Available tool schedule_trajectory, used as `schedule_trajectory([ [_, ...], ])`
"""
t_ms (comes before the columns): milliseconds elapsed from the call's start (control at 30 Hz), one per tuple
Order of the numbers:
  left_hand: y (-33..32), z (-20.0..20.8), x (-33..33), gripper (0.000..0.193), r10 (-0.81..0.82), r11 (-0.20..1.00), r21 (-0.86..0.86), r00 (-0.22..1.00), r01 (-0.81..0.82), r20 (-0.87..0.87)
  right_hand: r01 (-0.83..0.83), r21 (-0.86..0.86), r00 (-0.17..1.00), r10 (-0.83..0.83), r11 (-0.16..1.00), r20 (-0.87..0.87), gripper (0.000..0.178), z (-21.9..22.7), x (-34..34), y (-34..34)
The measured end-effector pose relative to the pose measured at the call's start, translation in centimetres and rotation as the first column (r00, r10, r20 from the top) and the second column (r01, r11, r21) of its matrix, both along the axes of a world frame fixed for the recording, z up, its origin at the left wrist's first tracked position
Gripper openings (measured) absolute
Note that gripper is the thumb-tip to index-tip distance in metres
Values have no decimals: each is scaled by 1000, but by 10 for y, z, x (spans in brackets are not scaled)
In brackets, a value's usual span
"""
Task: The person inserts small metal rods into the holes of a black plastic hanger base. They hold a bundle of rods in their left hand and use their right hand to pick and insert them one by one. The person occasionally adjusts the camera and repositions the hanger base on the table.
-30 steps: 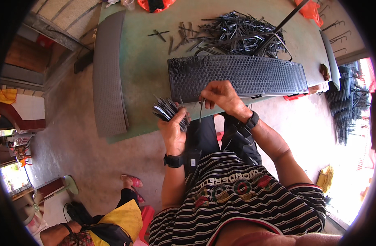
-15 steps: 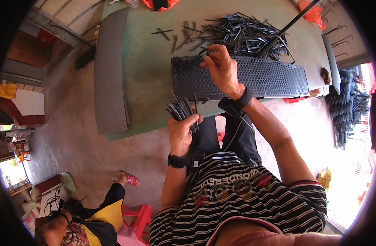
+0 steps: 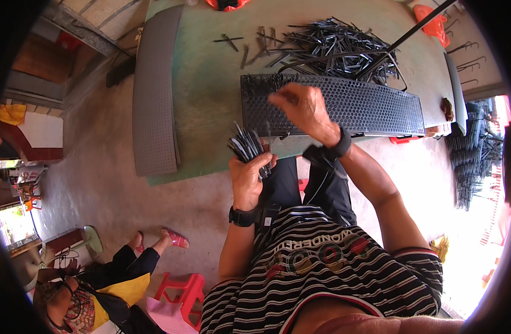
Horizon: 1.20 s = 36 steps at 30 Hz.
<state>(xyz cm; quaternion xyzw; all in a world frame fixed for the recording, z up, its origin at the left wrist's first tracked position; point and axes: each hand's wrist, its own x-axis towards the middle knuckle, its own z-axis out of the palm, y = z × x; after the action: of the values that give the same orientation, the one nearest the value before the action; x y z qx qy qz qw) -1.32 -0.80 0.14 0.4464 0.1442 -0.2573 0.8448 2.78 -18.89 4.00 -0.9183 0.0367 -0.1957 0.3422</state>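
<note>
Head: strips (image 3: 243,143) apparently between left fingers (image 3: 260,161).

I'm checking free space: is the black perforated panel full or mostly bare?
Mostly bare: on the black perforated panel, dark pieces crowd the far left corner, with visible holes elsewhere; the right hand hides part.
</note>
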Motion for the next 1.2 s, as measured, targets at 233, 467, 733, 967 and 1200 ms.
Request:
schedule_trajectory([
  [233,-11,10,-1,27,4,998,55,999,-2,-43,86,717,982,62,692,-177,8,14,-14,2],
  [467,-3,1,0,24,59,997,47,995,-56,-76,-6,374,973,-81,927,216,15,1,11,1],
  [733,-5,0,-1,26,42,992,127,992,-27,-118,-167,-312,923,260,935,283,14,-28,20,-24],
  [967,-16,-14,12,19,-189,973,120,977,200,-97,88,-59,956,-68,994,287,20,-39,6,-6],
  [1200,-32,3,-7,19,-326,939,92,943,332,-72,-17,455,994,66,890,-91,18,-22,-71,-3],
])
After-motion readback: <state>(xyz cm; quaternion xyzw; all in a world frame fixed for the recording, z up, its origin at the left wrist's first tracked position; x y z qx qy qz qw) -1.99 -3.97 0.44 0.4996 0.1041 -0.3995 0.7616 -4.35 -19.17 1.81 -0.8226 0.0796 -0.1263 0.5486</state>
